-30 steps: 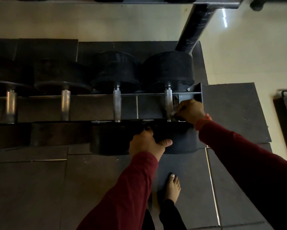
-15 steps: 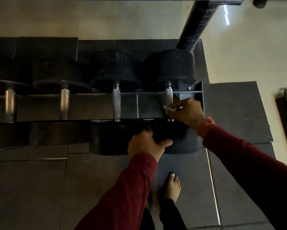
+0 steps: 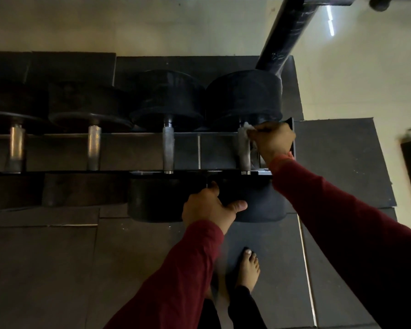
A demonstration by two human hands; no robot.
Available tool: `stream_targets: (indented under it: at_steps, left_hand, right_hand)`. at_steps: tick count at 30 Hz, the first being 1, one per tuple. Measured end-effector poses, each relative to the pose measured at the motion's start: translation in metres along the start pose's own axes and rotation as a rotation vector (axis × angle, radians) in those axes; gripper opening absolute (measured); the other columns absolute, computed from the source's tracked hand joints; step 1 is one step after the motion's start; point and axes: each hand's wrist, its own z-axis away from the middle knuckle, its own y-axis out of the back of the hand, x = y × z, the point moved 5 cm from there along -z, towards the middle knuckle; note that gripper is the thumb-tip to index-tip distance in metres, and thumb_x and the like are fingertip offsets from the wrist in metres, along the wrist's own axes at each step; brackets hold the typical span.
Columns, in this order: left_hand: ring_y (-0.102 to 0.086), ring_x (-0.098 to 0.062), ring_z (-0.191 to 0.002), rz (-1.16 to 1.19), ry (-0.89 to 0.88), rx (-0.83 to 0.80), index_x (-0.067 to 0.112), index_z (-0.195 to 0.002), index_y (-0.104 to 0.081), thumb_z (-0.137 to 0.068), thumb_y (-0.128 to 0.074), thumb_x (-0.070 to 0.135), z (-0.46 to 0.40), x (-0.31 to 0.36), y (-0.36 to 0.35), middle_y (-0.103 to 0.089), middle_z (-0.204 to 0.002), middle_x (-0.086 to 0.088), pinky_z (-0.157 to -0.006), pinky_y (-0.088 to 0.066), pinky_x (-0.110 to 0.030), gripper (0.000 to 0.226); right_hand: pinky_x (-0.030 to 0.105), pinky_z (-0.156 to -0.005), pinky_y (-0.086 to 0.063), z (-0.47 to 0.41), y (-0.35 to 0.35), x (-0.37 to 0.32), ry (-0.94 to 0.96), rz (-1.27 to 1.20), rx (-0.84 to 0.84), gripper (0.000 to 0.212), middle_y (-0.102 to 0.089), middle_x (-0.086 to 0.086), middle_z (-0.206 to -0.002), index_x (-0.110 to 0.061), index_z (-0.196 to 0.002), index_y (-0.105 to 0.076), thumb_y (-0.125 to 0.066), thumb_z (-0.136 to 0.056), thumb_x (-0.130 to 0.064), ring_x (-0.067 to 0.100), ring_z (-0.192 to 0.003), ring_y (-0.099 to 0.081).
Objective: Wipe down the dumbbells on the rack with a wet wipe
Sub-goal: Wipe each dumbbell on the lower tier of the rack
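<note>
Several black dumbbells with metal handles lie side by side on a low rack (image 3: pixel 223 133). The rightmost dumbbell (image 3: pixel 245 98) has its knurled handle (image 3: pixel 243 153) in view. My right hand (image 3: pixel 272 141) pinches a white wet wipe (image 3: pixel 248 127) against the far end of that handle, just below the far weight head. My left hand (image 3: pixel 209 206) grips the near weight head (image 3: pixel 259 203) of the same dumbbell, thumb stretched to the right. Most of the wipe is hidden inside my right hand.
The neighbouring dumbbell (image 3: pixel 167 100) sits close on the left, with two more further left in shadow. A thick black post (image 3: pixel 285 34) slants up behind the rack's right end. Dark rubber mats (image 3: pixel 337 162) cover the floor. My bare foot (image 3: pixel 248 267) stands below the rack.
My right hand has slid with the wipe up the handle, from its near end to the far end by the weight head. My left hand has stayed on the near head.
</note>
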Motion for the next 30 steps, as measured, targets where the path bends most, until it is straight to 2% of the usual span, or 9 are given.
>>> stream_targets:
  at_steps: [4, 9, 11, 15, 17, 19, 23, 27, 30]
  left_hand:
    - [-0.061, -0.025, -0.118, 0.011, 0.001, -0.001, 0.028, -0.132, -0.059, -0.066, -0.073, 0.073, 0.001, 0.0, 0.001, -0.068, -0.124, -0.001, -0.094, -0.052, -0.033, 0.082]
    - [-0.059, -0.026, -0.121, -0.01, 0.0, -0.004, 0.028, -0.137, -0.054, -0.066, -0.072, 0.075, 0.0, 0.0, 0.001, -0.065, -0.129, -0.001, -0.096, -0.051, -0.034, 0.088]
    - [-0.057, -0.026, -0.124, -0.012, -0.002, -0.011, 0.028, -0.14, -0.052, -0.066, -0.071, 0.075, 0.0, 0.0, 0.0, -0.063, -0.132, -0.002, -0.098, -0.05, -0.036, 0.09]
    - [-0.057, -0.026, -0.123, -0.012, -0.008, -0.017, 0.027, -0.139, -0.053, -0.067, -0.071, 0.075, 0.0, 0.0, 0.001, -0.064, -0.131, -0.002, -0.098, -0.05, -0.034, 0.088]
    - [-0.057, -0.025, -0.123, -0.006, -0.009, -0.021, 0.027, -0.139, -0.053, -0.067, -0.071, 0.075, 0.0, 0.0, 0.001, -0.064, -0.131, -0.002, -0.098, -0.05, -0.033, 0.089]
    - [-0.058, -0.025, -0.123, 0.003, -0.005, -0.024, 0.028, -0.139, -0.053, -0.066, -0.071, 0.075, 0.0, 0.0, 0.001, -0.065, -0.13, -0.001, -0.097, -0.05, -0.033, 0.088]
    - [-0.059, -0.025, -0.121, 0.009, -0.003, -0.027, 0.028, -0.136, -0.055, -0.066, -0.071, 0.075, 0.0, 0.0, 0.001, -0.066, -0.128, 0.0, -0.096, -0.051, -0.034, 0.086]
    - [-0.058, -0.024, -0.123, 0.007, -0.004, -0.038, 0.028, -0.137, -0.053, -0.068, -0.071, 0.074, 0.0, 0.0, 0.001, -0.064, -0.13, 0.001, -0.096, -0.049, -0.033, 0.085]
    - [-0.057, -0.025, -0.123, 0.001, -0.004, -0.042, 0.029, -0.14, -0.052, -0.068, -0.07, 0.075, 0.0, 0.0, 0.0, -0.064, -0.131, 0.001, -0.097, -0.049, -0.033, 0.087]
  right_hand:
    - [0.017, -0.079, -0.052, 0.002, -0.011, 0.0, -0.162, -0.174, 0.038, 0.017, -0.069, -0.013, -0.068, -0.023, -0.07, -0.074, -0.086, -0.07, -0.035, 0.002, -0.071, -0.066]
    - [0.035, -0.078, -0.061, -0.008, -0.024, 0.028, -0.404, -0.443, 0.02, 0.026, -0.074, -0.005, -0.07, -0.018, -0.071, -0.072, -0.087, -0.058, -0.036, 0.015, -0.072, -0.073]
    - [0.043, -0.076, -0.062, -0.005, -0.025, 0.026, -0.503, -0.559, -0.037, 0.023, -0.075, 0.002, -0.074, -0.014, -0.075, -0.07, -0.086, -0.062, -0.025, 0.02, -0.073, -0.074]
    - [0.03, -0.068, -0.061, -0.001, -0.024, 0.02, -0.595, -0.662, -0.067, 0.019, -0.069, 0.007, -0.078, -0.009, -0.082, -0.062, -0.08, -0.078, -0.008, 0.017, -0.072, -0.068]
    - [0.025, -0.062, -0.057, -0.003, -0.023, 0.024, -0.516, -0.588, -0.049, 0.017, -0.074, 0.007, -0.081, -0.01, -0.083, -0.07, -0.082, -0.073, -0.016, 0.019, -0.075, -0.072]
    - [0.026, -0.067, -0.059, -0.004, -0.02, 0.028, -0.435, -0.486, -0.01, 0.019, -0.076, 0.002, -0.077, -0.014, -0.078, -0.075, -0.086, -0.067, -0.025, 0.018, -0.076, -0.074]
    - [0.02, -0.072, -0.058, -0.004, -0.017, 0.019, -0.268, -0.319, 0.061, 0.013, -0.075, -0.005, -0.075, -0.018, -0.079, -0.077, -0.084, -0.072, -0.028, 0.007, -0.071, -0.071]
    - [0.026, -0.068, -0.059, -0.013, -0.023, 0.029, -0.407, -0.452, -0.023, 0.024, -0.076, 0.0, -0.08, -0.016, -0.079, -0.076, -0.089, -0.062, -0.027, 0.013, -0.073, -0.074]
    - [0.026, -0.064, -0.058, -0.021, -0.029, 0.039, -0.513, -0.653, -0.075, 0.025, -0.076, 0.007, -0.089, -0.012, -0.085, -0.071, -0.087, -0.066, -0.012, 0.017, -0.078, -0.074]
